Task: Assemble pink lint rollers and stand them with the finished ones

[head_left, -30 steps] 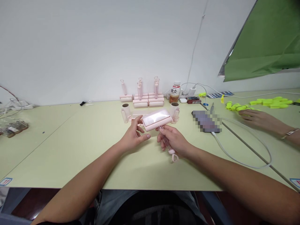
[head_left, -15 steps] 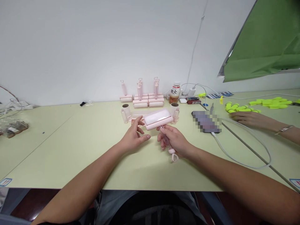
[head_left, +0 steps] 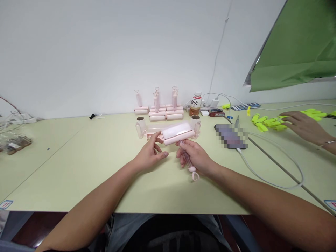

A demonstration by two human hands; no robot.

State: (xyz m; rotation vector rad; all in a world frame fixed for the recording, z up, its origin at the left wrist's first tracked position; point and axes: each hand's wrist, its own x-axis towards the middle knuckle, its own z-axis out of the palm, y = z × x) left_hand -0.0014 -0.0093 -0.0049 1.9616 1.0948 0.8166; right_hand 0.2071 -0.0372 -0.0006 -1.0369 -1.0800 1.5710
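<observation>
Holding a pink lint roller over the middle of the worktop.

My right hand is closed around its clear handle, the heart-shaped end poking out at 6 o'clock; my left hand sits at 9 o'clock of the roller, fingers loosely spread, fingertips touching its end. At 12 o'clock stand finished rollers; at 3 o'clock a co-worker's hand rests among yellow pieces.

Assembly workshop: shared worktable with stacked pink rollers.
</observation>
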